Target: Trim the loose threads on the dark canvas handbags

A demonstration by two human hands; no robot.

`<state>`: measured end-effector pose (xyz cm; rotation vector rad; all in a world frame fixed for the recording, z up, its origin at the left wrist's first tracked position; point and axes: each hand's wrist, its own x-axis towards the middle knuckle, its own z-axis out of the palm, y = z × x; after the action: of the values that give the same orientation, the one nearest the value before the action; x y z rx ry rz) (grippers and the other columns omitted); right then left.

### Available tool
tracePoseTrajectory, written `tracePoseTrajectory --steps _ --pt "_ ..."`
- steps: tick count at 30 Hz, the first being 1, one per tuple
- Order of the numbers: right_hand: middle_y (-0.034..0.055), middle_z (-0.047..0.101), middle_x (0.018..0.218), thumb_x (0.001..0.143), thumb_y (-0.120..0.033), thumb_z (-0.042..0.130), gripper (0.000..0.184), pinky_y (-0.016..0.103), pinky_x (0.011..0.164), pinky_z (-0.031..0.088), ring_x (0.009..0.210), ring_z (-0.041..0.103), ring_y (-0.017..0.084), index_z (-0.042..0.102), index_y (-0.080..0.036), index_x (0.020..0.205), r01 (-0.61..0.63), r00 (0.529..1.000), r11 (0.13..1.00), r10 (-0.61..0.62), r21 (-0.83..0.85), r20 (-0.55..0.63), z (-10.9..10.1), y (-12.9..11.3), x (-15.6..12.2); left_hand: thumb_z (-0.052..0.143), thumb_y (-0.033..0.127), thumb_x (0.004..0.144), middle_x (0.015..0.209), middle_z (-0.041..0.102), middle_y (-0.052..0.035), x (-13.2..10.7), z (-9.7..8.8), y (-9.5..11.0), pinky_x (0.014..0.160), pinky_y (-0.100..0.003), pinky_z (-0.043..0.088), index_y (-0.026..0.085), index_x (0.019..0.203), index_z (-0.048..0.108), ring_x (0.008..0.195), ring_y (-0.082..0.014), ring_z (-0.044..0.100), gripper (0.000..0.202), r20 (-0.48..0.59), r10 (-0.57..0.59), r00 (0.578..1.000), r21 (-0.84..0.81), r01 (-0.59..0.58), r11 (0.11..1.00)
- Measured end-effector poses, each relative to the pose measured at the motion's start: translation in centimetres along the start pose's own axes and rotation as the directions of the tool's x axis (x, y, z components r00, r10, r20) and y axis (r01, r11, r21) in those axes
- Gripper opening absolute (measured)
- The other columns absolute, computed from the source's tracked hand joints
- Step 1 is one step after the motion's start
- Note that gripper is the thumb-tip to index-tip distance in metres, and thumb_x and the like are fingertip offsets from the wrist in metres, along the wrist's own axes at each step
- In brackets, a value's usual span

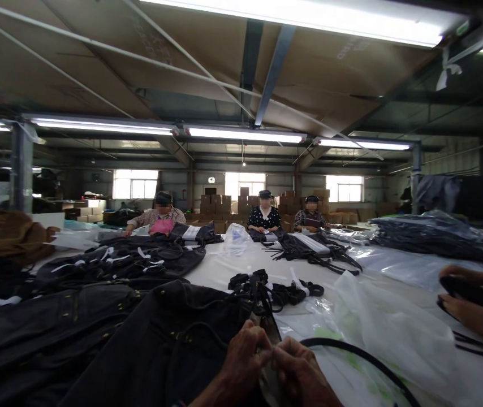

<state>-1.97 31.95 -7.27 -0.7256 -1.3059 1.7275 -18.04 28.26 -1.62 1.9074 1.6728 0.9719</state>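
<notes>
My left hand [245, 357] and my right hand [300, 366] meet at the bottom middle, fingertips pinched together. What they pinch is small and hidden by the fingers. A black strap [364, 349] curves away to the right from beside my right hand. Dark garments with brass-coloured fittings [156, 333] spread over the table to the left, reaching up to my left hand. Just beyond my hands lies a tangled bunch of black straps [262, 289] with white strips among them.
Clear plastic bags [389, 328] lie right of my hands on the white table [211, 271]. At the right edge, another person's hands [474, 305] hold something black. Across the table several people sit by folded dark garments [309, 244]. Wrapped garments [428, 234] are stacked at right.
</notes>
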Motion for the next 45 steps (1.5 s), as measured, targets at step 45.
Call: tracePoseTrajectory --steps 45 --pt "0.0011 0.066 0.067 0.061 -0.029 0.083 0.031 0.016 0.042 0.026 0.052 0.051 0.007 0.064 -0.014 0.081 0.072 0.956 0.978 -0.012 0.194 -0.293 -1.7 -3.3 -0.6 0.058 0.041 0.095 0.095 0.066 -0.0033 -0.1 -5.7 3.6 0.090 -0.029 0.040 0.023 0.088 0.076 0.107 -0.0216 0.057 0.026 0.478 0.112 0.871 0.362 -0.312 0.879"
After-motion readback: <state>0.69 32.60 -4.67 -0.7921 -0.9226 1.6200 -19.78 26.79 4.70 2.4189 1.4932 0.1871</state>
